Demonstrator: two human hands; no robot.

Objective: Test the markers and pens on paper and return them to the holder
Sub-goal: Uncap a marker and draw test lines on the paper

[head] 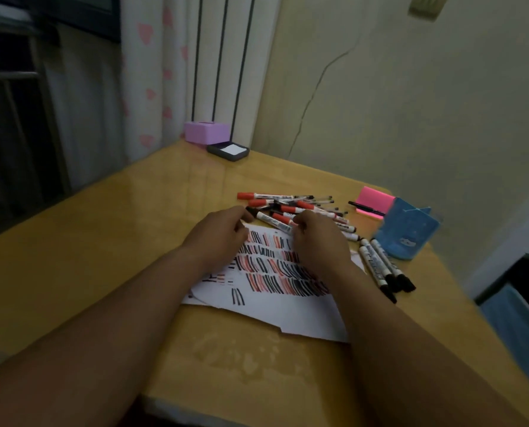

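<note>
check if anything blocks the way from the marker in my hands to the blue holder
Nothing tall does. The marker, gripped by the left hand and right hand, is left of the blue holder; between them only loose markers lie flat on the table, likely easy to pass over.

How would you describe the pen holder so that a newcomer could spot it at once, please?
Start at the wooden table and go to its right edge, past the striped paper. The holder is the light blue box beside the pink sticky notes, with black-capped markers lying along its near left side. Nothing else on the table is blue.
</note>
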